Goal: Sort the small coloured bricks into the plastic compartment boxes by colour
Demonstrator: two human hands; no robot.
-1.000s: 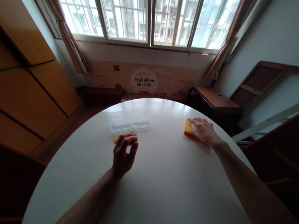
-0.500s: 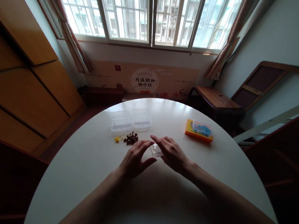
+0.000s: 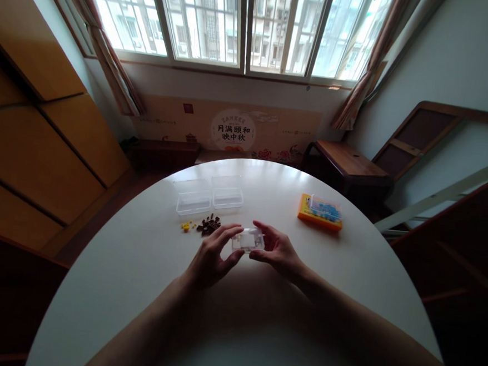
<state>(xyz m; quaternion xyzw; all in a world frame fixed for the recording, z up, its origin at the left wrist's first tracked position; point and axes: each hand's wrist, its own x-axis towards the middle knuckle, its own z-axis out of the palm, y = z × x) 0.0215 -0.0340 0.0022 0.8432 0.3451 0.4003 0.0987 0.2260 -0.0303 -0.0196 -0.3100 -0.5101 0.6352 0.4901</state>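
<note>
Here, clear plastic box [image 3: 248, 240], both hands' grip

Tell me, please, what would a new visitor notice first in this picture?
First, the two hands at the middle of the round white table: left hand and right hand hold a small clear plastic box between their fingertips. Behind the left hand lie dark brown small pieces and yellow ones, before two open clear boxes. An orange box sits far right.
</note>
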